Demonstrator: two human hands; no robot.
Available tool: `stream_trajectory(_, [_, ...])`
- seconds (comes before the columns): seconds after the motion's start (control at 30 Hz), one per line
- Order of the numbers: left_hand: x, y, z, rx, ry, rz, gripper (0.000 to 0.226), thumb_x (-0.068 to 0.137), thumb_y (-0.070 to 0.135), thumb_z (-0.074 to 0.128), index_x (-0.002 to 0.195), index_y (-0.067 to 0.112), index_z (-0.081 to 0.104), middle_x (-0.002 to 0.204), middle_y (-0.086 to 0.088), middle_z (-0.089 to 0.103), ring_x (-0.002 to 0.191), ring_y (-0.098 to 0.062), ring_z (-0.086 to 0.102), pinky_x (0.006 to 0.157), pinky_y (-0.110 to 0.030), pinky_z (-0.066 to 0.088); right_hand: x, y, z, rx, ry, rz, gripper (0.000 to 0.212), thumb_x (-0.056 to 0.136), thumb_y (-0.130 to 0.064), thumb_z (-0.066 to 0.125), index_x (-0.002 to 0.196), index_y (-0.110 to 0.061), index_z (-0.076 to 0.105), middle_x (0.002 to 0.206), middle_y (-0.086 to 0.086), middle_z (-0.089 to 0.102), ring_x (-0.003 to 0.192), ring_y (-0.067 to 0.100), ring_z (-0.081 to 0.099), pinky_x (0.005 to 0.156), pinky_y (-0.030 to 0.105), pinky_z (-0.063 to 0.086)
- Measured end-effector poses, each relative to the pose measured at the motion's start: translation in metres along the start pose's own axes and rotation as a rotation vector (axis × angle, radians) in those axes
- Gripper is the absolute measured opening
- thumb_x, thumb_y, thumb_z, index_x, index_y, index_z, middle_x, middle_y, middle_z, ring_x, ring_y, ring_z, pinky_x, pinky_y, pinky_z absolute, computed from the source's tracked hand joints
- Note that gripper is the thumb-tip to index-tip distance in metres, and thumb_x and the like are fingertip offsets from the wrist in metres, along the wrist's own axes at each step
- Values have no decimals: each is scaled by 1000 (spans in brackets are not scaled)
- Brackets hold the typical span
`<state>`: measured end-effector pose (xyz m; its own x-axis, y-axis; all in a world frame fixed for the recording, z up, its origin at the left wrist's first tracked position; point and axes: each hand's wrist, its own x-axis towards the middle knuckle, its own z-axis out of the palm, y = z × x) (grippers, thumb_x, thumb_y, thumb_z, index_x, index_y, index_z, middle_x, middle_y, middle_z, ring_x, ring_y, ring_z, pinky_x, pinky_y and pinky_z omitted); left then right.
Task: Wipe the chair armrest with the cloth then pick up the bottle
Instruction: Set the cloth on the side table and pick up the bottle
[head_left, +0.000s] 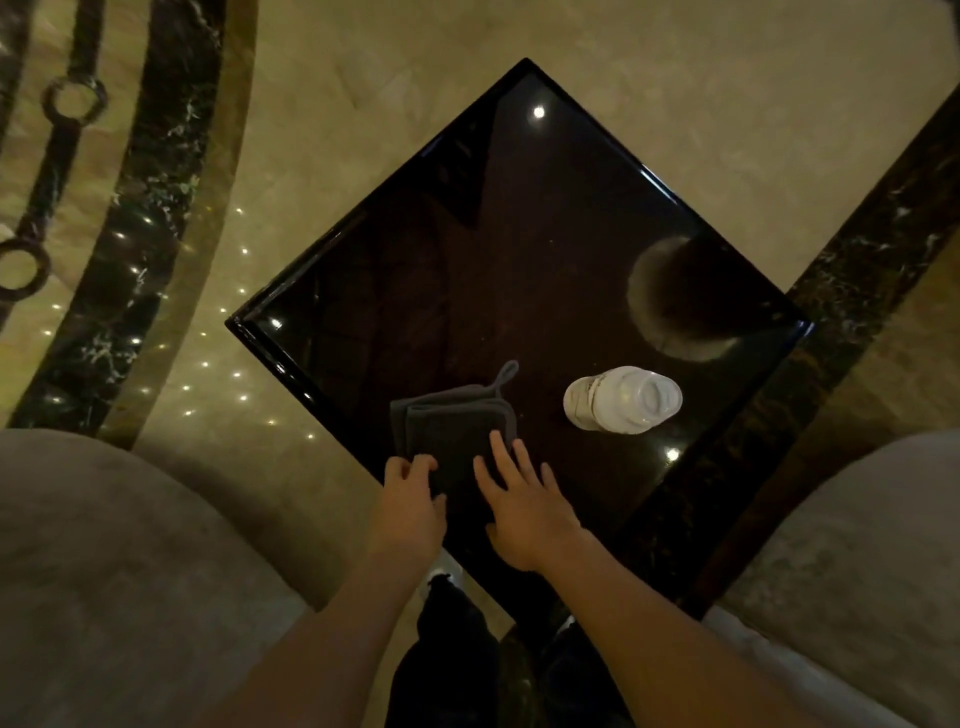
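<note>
Dark grey folded terry cloth (454, 431), with a small hanging loop at its far corner, lies flat on the glossy black square counter (519, 234), near the corner closest to the person. White plastic bottle (623, 399) stands on the same counter, near the cloth on its right and clear of it.

Hand state: the left hand (410, 499) rests at the near left edge of the cloth with its fingers curled onto the fabric; a full grip is not confirmed. The right hand (524, 504) lies open, fingers spread, with the fingertips pressing on the near right part of the cloth. Neither hand holds the bottle.

Step in hand, as judged: securing the cloth before wiping. The beige upholstered chair armrests (104, 545) lie on either side of the person, well apart from the cloth; no wiping has begun.

Recommended procedure:
1. Pinch the cloth through all folded layers so that it lifts as one pad and does not unfold.
2. Lift straight up; avoid sweeping to the right, where the bottle could be knocked over.
3. Keep a flat face of the pad outward for even contact along the armrest.
4. Leave the bottle untouched until wiping is complete.
</note>
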<state>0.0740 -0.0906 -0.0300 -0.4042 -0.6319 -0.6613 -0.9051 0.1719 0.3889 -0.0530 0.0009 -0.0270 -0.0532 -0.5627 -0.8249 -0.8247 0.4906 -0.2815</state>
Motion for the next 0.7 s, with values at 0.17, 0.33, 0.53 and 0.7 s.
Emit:
stream_trajectory(0.17, [11,32,-14,203,-200,-122,48,88,24,60,130,12,40,138,-16,33,110,-37,55,93,-46,50,-9,16,-29,427,150,38,48,99,-21,47,147,-18,43,158,10,35,139,30,38,107,42,39])
stream_trajectory(0.33, [-6,83,-24,279,-227,3,47,88,34,59,128,16,42,133,-14,39,105,-35,57,84,-45,52,-69,44,-14,668,161,148,35,97,-14,50,130,-16,61,126,11,66,112,28,62,94,37,52])
stream_trajectory(0.53, [-17,142,-6,-124,-94,215,74,77,21,78,138,27,38,137,-5,49,111,-21,60,94,-35,49,-112,113,-13,822,251,363,41,94,-16,57,135,-15,56,119,5,67,92,12,63,70,16,49])
stream_trajectory(0.7, [-4,170,8,-231,-38,260,93,67,11,85,141,34,34,140,1,45,86,-10,62,67,-17,46,-108,140,-35,949,447,304,77,86,-19,74,151,-27,33,134,2,53,98,11,61,78,23,56])
